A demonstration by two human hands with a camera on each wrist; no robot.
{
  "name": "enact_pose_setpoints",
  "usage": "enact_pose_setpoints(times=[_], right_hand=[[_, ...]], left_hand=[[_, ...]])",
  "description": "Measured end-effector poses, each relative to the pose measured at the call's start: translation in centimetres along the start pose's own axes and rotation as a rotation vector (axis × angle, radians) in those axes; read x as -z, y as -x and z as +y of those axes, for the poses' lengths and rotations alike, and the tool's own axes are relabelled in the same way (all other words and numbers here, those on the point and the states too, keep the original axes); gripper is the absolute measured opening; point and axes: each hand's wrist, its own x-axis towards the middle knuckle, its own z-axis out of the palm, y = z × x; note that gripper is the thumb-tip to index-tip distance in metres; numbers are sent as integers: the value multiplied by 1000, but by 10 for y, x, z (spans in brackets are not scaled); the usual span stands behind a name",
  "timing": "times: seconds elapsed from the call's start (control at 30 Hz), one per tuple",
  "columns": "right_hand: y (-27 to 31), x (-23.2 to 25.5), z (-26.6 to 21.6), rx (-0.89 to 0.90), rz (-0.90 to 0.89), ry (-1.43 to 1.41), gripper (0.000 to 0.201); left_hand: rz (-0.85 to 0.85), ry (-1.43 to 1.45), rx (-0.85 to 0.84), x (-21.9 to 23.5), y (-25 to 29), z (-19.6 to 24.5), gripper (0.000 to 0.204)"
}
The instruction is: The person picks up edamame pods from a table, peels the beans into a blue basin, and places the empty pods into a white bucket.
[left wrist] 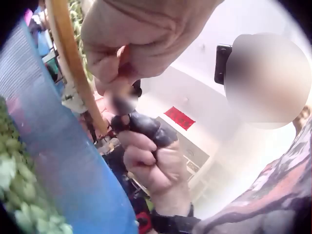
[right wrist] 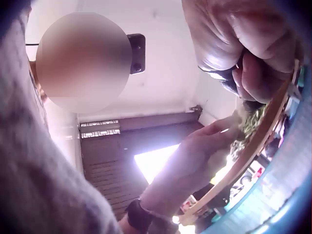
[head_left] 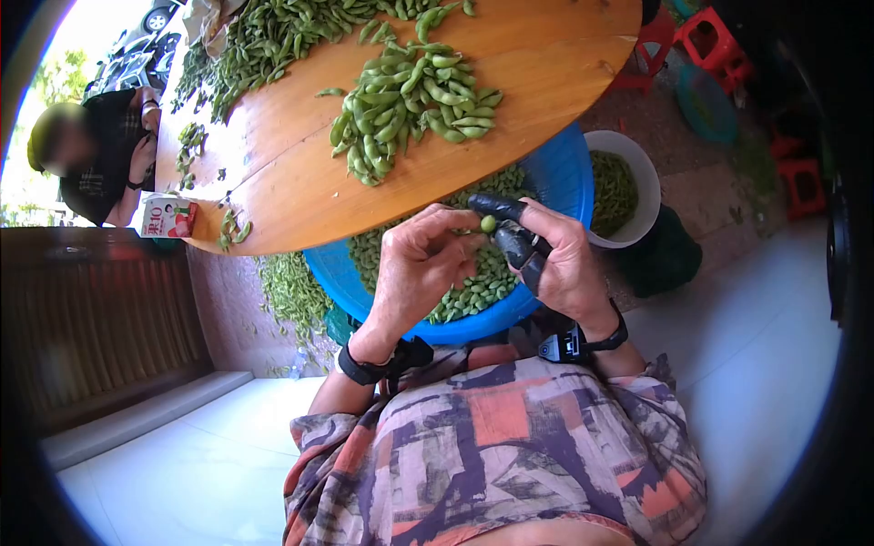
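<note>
Over the blue basin, my two hands meet at a small green soybean pod (head_left: 488, 223), of which only a rounded end shows. My left hand (head_left: 419, 259) pinches it from the left with thumb and fingertips. Black covers (head_left: 517, 246) wrap the thumb and forefinger of my right hand (head_left: 566, 259), which grips the pod from the other side. In the left wrist view the right hand (left wrist: 156, 156) has its remaining fingers curled in. Shelled green soybeans (head_left: 478, 296) lie in the blue basin (head_left: 569, 173) under both hands.
A pile of pods (head_left: 401, 105) lies on the wooden table (head_left: 546, 55), with a larger heap (head_left: 282, 36) farther back. A white bucket (head_left: 637, 164) stands right of the basin. Empty hulls (head_left: 291, 287) cover the floor at left. Another person (head_left: 100, 155) sits across the table, near a drink carton (head_left: 168, 218).
</note>
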Motion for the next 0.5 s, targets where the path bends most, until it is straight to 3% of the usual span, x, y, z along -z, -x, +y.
enact_pose_setpoints(times=[0.03, 0.07, 0.3, 0.37, 0.5], right_hand=[[0, -3, 1, 57, 0, -24, 24], [0, -4, 2, 115, 0, -49, 24], [3, 3, -4, 72, -65, 67, 22], [3, 4, -3, 48, -75, 56, 23], [5, 4, 2, -1, -71, 28, 23]], left_hand=[[-28, 225, 129, -2, 2, -2, 12], [-15, 298, 77, -4, 2, -6, 10], [-18, 310, 185, -7, 7, -10, 10], [71, 105, 66, -12, 8, -12, 8], [65, 121, 40, -14, 10, -13, 7]])
